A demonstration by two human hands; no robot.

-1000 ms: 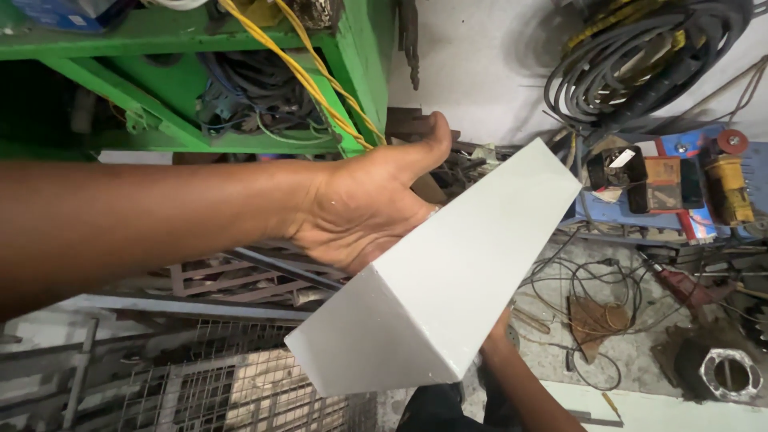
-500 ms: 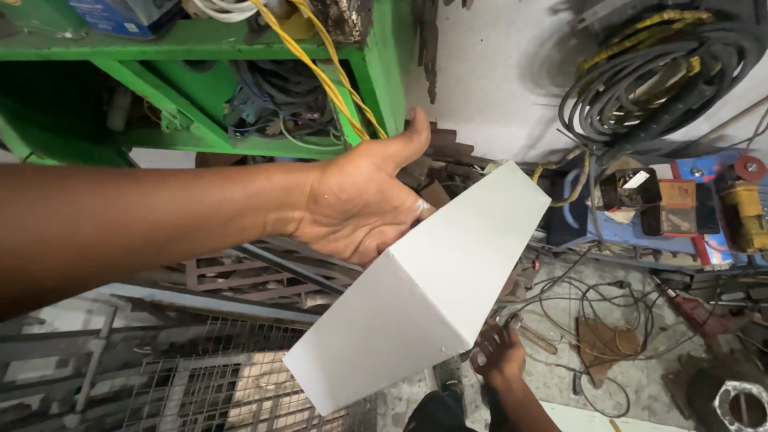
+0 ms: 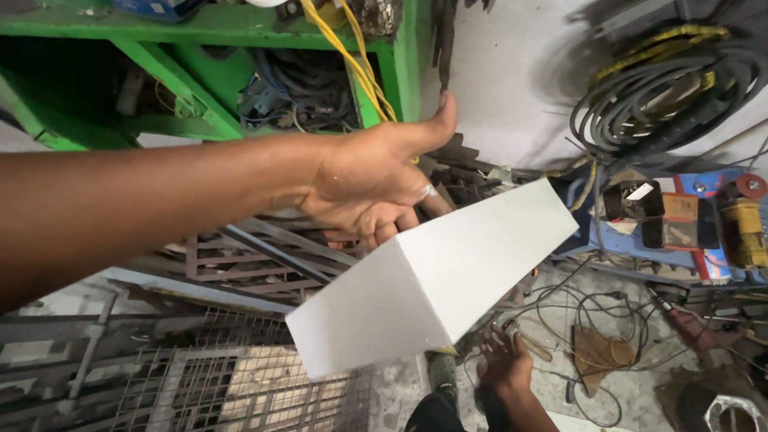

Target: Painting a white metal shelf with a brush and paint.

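Left hand [image 3: 376,184] reaches in from the left and holds a white sheet [image 3: 432,288], folded along its length into an angle section. The fingers curl at the sheet's upper long edge and mostly disappear behind it. The thumb [image 3: 438,120] sticks up, clear of the sheet. How the fingers bear on the hidden side cannot be told. The sheet is in the air at mid-frame, tilted. Its near end hangs low over the mesh [image 3: 200,384], and its far end points up and right toward the blue bench [image 3: 640,256]. It touches nothing but the hand. Right hand [image 3: 504,364] is low at the bottom edge with its fingers spread and holds nothing visible. It is just above the floor wires [image 3: 592,320] and apart from the sheet. Behind are a green shelf [image 3: 200,24], yellow cable [image 3: 352,56], wall-hung coils [image 3: 664,88] and stacked metal frames [image 3: 256,264]. Judgement: the step in hand is a one-handed carry of the sheet. The hold sits at one edge and toward the far half, so the near end overhangs. Any further move calls for a steadier purchase, likely support from the second hand, and clearance from the frames and cable.
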